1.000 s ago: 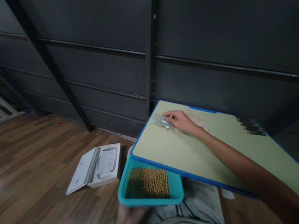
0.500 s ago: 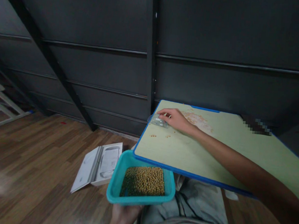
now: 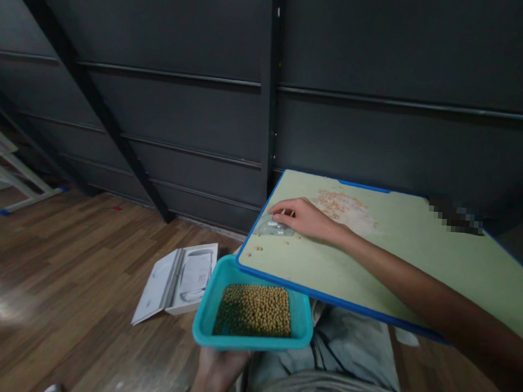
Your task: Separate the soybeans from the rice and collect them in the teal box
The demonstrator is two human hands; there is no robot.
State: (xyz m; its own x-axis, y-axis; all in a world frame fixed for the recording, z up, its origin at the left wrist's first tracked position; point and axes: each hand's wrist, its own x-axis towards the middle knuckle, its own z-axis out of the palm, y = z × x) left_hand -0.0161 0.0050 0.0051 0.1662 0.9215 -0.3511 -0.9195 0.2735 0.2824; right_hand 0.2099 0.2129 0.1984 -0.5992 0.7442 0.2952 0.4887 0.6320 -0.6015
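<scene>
A teal plastic basin (image 3: 251, 343) holds a layer of round, tan, dried soybeans (image 3: 266, 310). My left hand (image 3: 222, 369) supports it from below, its fingers hidden under the basin, just beneath the left front corner of the table (image 3: 401, 253). On the tabletop my right hand (image 3: 302, 217) grips a flat, clear plastic piece (image 3: 270, 228) near the left edge; its exact kind is hard to make out. A few loose beans (image 3: 258, 249) lie between that piece and the corner. Behind my right hand spreads a patch of pale crumbs and bean bits (image 3: 343, 209).
An open white box (image 3: 175, 282) stands on the wooden floor (image 3: 72, 278) left of the basin. A dark, pixelated object (image 3: 454, 216) sits at the table's far right. A dark panelled wall (image 3: 195, 114) rises behind the table. My lap is under the table's front edge.
My right hand has drawn the plastic piece slightly toward the table's front left. Loose beans have shifted nearer the corner. The basin remains in my left hand under the edge; the view has tilted slightly.
</scene>
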